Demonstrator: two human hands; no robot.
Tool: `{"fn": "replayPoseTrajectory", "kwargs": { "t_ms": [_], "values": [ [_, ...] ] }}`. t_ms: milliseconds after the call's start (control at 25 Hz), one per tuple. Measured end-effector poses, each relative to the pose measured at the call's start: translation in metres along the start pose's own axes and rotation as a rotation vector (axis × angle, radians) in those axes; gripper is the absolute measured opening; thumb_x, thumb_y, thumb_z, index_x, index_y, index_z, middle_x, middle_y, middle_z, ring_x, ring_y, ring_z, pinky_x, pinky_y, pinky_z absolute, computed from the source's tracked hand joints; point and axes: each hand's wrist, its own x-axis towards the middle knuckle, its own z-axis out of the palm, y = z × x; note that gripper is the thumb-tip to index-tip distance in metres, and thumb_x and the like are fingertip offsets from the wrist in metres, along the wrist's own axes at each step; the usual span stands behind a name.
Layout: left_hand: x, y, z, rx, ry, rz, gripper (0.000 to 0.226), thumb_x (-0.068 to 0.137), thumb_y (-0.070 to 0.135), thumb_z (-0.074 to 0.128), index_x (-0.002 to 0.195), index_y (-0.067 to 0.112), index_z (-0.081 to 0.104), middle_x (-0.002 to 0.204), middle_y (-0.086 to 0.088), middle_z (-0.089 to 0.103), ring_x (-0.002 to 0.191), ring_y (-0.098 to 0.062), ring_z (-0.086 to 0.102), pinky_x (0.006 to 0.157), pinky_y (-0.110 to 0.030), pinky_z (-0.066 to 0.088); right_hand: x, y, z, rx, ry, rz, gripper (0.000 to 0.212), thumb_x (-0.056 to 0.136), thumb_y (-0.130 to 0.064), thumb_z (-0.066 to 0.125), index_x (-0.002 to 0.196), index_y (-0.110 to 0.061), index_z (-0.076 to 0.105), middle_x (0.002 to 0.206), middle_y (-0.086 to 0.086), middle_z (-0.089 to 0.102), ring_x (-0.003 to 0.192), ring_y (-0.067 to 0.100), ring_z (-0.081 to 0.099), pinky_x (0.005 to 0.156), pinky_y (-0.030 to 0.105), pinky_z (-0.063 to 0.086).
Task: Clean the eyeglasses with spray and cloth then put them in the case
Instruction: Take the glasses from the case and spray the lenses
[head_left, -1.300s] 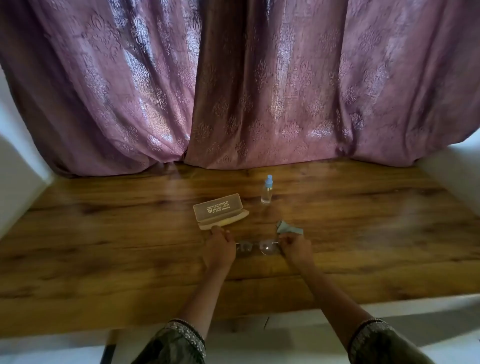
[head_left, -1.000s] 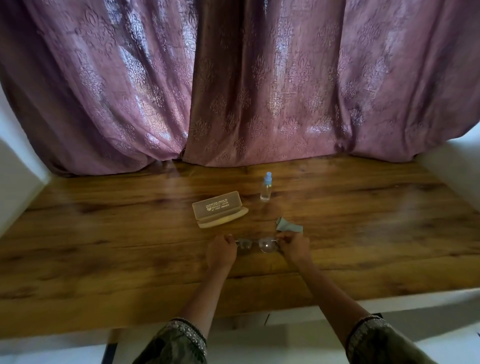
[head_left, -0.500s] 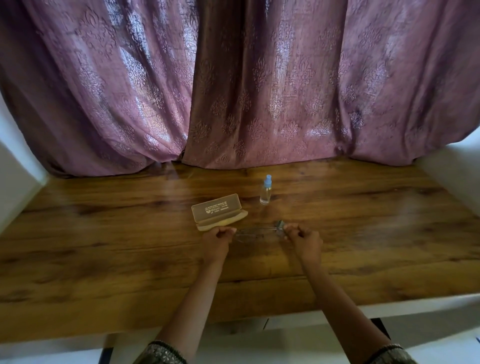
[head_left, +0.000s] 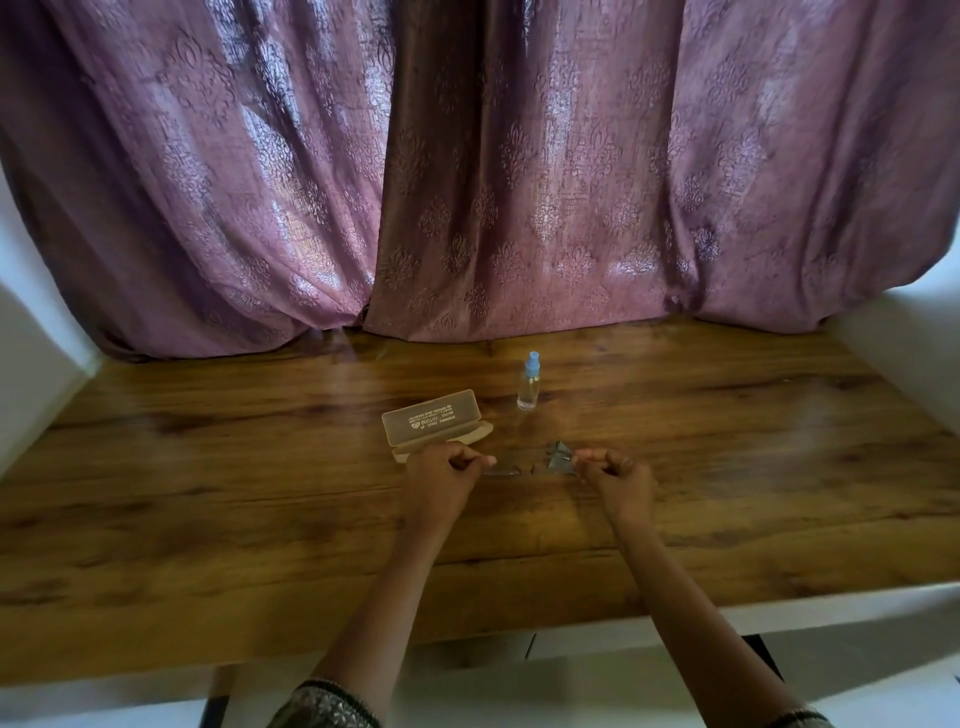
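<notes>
The thin-rimmed eyeglasses (head_left: 511, 466) hang between my two hands just above the wooden table (head_left: 260, 509). My left hand (head_left: 441, 475) pinches their left end and my right hand (head_left: 618, 480) pinches their right end. A small blue-grey cloth (head_left: 560, 457) lies on the table just behind the glasses, by my right fingers. The beige glasses case (head_left: 434, 422) stands open behind my left hand. A clear spray bottle (head_left: 530, 388) with a blue cap stands upright further back.
Purple patterned curtains (head_left: 467, 182) hang along the table's far edge. White walls (head_left: 31, 364) close in both sides. The table's near edge (head_left: 675, 608) runs under my forearms.
Both hands have lifted the glasses off the table and carried them a little away from me, spreading apart. The cloth now lies behind the glasses.
</notes>
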Motion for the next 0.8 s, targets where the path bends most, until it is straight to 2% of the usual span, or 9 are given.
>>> {"fn": "replayPoseTrajectory", "kwargs": {
  "t_ms": [240, 400, 480, 640, 800],
  "values": [
    [-0.005, 0.003, 0.004, 0.067, 0.100, -0.017, 0.018, 0.075, 0.032, 0.074, 0.073, 0.014, 0.073, 0.068, 0.004, 0.070, 0.062, -0.004, 0.060, 0.055, -0.012, 0.039, 0.000, -0.007, -0.003, -0.006, -0.030, 0.028, 0.014, 0.080, -0.007, 0.068, 0.072, -0.018, 0.069, 0.071, 0.001, 0.068, 0.069, 0.012, 0.061, 0.068, 0.022, 0.049],
    [-0.006, 0.007, 0.006, 0.090, 0.093, 0.026, 0.019, 0.076, 0.030, 0.074, 0.068, 0.014, 0.071, 0.063, 0.004, 0.066, 0.057, -0.004, 0.058, 0.052, -0.013, 0.037, 0.000, -0.008, -0.008, 0.025, -0.040, 0.053, 0.019, 0.081, -0.004, 0.065, 0.068, -0.018, 0.069, 0.068, 0.004, 0.067, 0.065, 0.013, 0.059, 0.077, 0.030, 0.049],
    [-0.005, 0.009, 0.007, 0.093, 0.108, 0.031, 0.019, 0.076, 0.029, 0.073, 0.068, 0.013, 0.070, 0.063, 0.002, 0.067, 0.059, -0.008, 0.059, 0.053, -0.016, 0.039, 0.001, -0.007, -0.009, 0.031, -0.037, 0.066, 0.021, 0.080, -0.005, 0.067, 0.066, -0.020, 0.070, 0.065, 0.003, 0.068, 0.063, 0.013, 0.059, 0.077, 0.031, 0.050],
    [-0.007, 0.015, 0.011, 0.096, 0.137, 0.023, 0.019, 0.078, 0.025, 0.072, 0.066, 0.011, 0.069, 0.062, 0.000, 0.066, 0.056, -0.009, 0.058, 0.051, -0.014, 0.037, 0.003, -0.007, -0.011, 0.079, -0.039, 0.125, 0.016, 0.079, -0.005, 0.068, 0.067, -0.015, 0.070, 0.050, -0.004, 0.064, 0.056, 0.011, 0.057, 0.067, 0.024, 0.049],
    [-0.005, 0.014, 0.015, 0.082, 0.167, 0.002, 0.021, 0.080, 0.020, 0.068, 0.063, 0.009, 0.064, 0.059, -0.001, 0.064, 0.052, -0.009, 0.055, 0.048, -0.015, 0.036, 0.004, -0.007, -0.015, 0.081, -0.058, 0.155, 0.012, 0.080, -0.007, 0.068, 0.071, -0.014, 0.072, 0.049, -0.004, 0.065, 0.055, 0.008, 0.058, 0.070, 0.025, 0.050]
  ]
}}
